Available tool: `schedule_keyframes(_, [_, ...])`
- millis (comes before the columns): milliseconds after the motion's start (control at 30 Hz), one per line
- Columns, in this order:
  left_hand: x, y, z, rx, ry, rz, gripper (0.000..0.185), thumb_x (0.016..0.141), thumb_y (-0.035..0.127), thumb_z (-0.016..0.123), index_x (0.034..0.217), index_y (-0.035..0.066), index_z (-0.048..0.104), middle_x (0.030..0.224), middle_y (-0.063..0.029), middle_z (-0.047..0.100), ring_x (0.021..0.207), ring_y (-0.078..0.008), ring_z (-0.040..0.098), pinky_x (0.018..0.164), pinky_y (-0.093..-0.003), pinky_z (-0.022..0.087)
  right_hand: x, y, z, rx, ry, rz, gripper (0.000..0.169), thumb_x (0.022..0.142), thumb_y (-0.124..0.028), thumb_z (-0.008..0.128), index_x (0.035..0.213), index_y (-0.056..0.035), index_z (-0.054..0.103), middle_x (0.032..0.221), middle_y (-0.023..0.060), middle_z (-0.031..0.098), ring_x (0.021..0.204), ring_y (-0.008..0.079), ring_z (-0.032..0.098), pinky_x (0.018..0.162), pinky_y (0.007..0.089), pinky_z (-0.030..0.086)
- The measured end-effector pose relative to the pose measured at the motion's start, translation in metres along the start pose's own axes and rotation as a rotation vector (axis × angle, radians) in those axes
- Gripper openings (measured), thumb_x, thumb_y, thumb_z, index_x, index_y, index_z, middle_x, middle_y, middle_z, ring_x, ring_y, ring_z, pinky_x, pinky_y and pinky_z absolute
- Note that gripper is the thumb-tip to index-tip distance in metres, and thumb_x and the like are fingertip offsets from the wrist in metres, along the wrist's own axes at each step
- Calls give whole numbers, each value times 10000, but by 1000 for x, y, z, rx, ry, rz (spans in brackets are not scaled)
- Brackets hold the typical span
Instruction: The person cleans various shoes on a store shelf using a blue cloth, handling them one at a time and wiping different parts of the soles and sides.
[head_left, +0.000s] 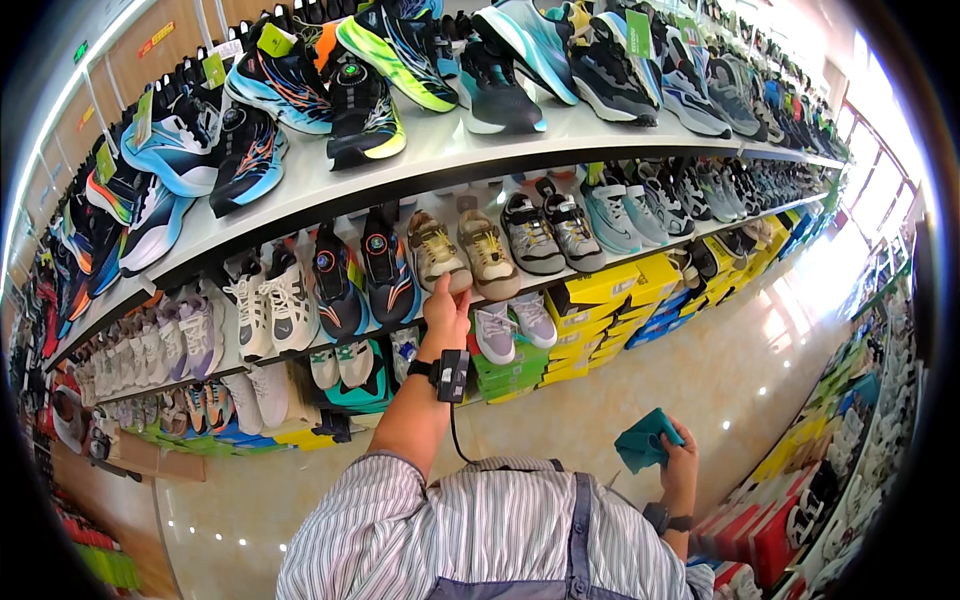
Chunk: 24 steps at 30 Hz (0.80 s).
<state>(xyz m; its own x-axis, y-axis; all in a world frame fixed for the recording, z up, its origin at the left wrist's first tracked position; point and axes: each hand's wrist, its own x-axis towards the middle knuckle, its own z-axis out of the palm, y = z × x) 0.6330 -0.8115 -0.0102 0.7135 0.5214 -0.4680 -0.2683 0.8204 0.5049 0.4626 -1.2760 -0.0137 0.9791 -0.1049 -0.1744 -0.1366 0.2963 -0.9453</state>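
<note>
My left hand reaches up to the middle shelf, its thumb against the toe of a beige sneaker with yellow laces and its other fingers at the toe's lower edge. The matching beige sneaker stands just to the right. A black-and-orange pair with dial closures, one a dark sneaker, is on the left. Beyond the beige pair sits a grey-and-black sneaker with its mate. Low at my right side, my right hand grips a folded teal cloth, apart from the shelves.
Above runs a white upper shelf crowded with running shoes, some tagged. Below stand stacked yellow shoeboxes, a green box and lilac sneakers. Tiled floor separates this from another shoe rack at right.
</note>
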Motion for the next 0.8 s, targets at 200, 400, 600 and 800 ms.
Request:
schedule_keyframes(200, [-24, 4, -15, -61, -132, 14, 204, 885, 191, 610, 1028, 49, 576, 987, -91, 624, 861, -218, 626, 715, -362, 561, 26, -15, 15, -58, -123, 13, 314, 867, 39, 577, 1176, -10, 605, 1010, 64, 658, 882, 149, 632, 789, 269, 517])
schedule_keyframes(400, [-93, 38, -25, 60, -189, 84, 281, 826, 219, 600, 1071, 82, 577, 1049, -51, 617, 995, -205, 591, 835, -465, 518, 90, -32, 21, -112, -243, 15, 300, 869, 32, 575, 1167, 3, 600, 998, 62, 654, 876, 146, 632, 783, 267, 518])
schedule_keyframes(600, [-124, 67, -58, 103, -272, 193, 443, 807, 189, 549, 1224, 39, 536, 1190, -89, 614, 1082, -260, 600, 903, -503, 503, 144, -48, 20, -129, -331, 4, 304, 866, 31, 581, 1168, 2, 596, 993, 63, 656, 854, 157, 636, 769, 280, 527])
schedule_keyframes(800, [-168, 62, -32, 471, -610, 277, 514, 796, 164, 550, 1267, -39, 509, 1185, -128, 613, 1080, -241, 601, 920, -397, 480, 177, -66, 48, -27, -480, 35, 488, 766, 118, 617, 1236, 0, 556, 1110, 73, 615, 1002, 173, 595, 868, 286, 493])
